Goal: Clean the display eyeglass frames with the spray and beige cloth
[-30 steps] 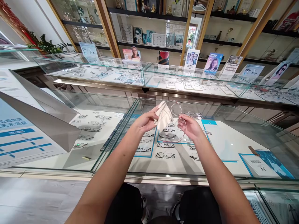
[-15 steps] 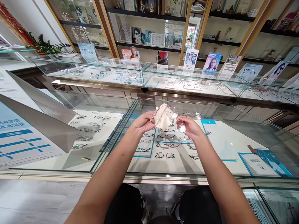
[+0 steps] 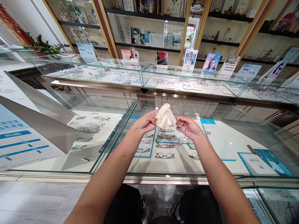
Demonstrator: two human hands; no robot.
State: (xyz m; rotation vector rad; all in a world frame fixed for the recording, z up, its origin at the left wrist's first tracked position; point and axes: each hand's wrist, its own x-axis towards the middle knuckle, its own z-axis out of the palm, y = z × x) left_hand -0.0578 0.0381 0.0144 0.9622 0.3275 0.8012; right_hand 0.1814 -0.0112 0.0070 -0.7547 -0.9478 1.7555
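Note:
A pair of thin-rimmed eyeglasses (image 3: 185, 133) is held up between my two hands above the glass counter. My left hand (image 3: 147, 122) is closed on a cream cloth (image 3: 164, 116), which is bunched against one side of the glasses and covers much of that lens area. My right hand (image 3: 188, 127) pinches the glasses near their other side, fingertips bent round the frame. One thin pinkish temple arm curves down below my right hand. The exact grip of the left fingers behind the cloth is hidden.
Below my hands is a glass display case (image 3: 163, 170) with several rows of eyeglasses. A folded cardboard sign (image 3: 35, 137) stands at the left. Across from me runs a second glass counter (image 3: 112, 79) with upright advertising cards, and shelves (image 3: 149, 46) stand behind it.
The glasses have turned a little, and the bright glints near my right hand are gone. My left hand and the cloth have shifted slightly to the right.

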